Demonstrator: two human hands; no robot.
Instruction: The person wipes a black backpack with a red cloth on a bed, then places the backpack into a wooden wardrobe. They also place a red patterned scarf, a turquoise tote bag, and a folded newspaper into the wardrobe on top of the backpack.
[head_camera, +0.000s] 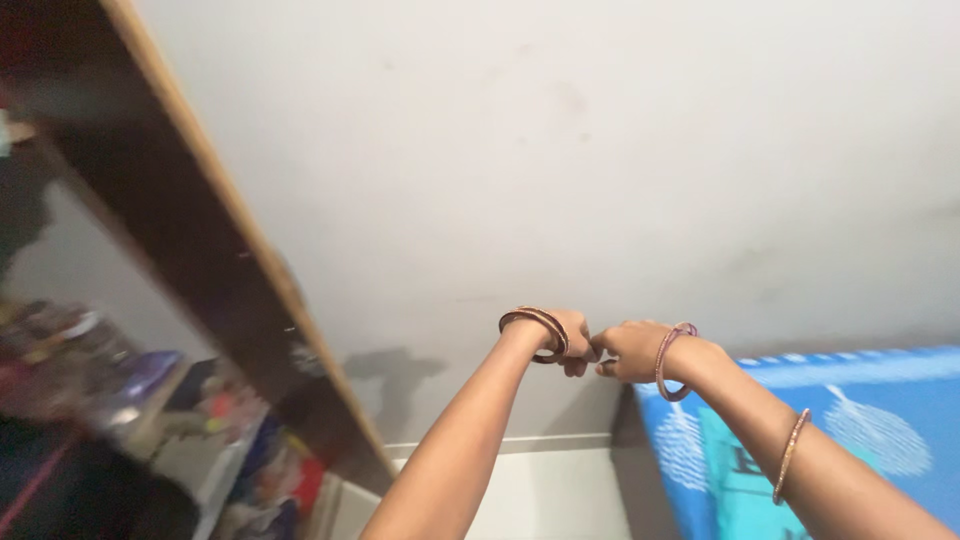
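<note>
— Two hands meet low in the middle of the frame, right? What are they doing?

— Yes. Left hand (568, 340) and right hand (628, 352) are both curled shut, knuckles touching, fingertips pinched together where they join. Whether anything sits between them I cannot tell; it is too small to see.

— What's on the wrists?

— Round, thin metal bangles. A stacked pair (536, 328) on the left wrist, one pinkish bangle (672, 360) on the right wrist, another bangle (790, 455) further down that forearm.

— How much room around them?

— Plenty above: a plain white wall (560, 150), smooth, faintly smudged, fills the upper frame. At the left, a dark cabinet (190, 240) with a pale wood edge slants down toward the bottom centre, well apart from the left arm. Its shelves, lower left, hold blurred colourful clutter (250, 450).

— And to the right?

— Blue patterned cloth (880, 420) lies under the right forearm, lower right, its edge just beside the hands. Pale floor (550, 490) shows between the arms.
</note>
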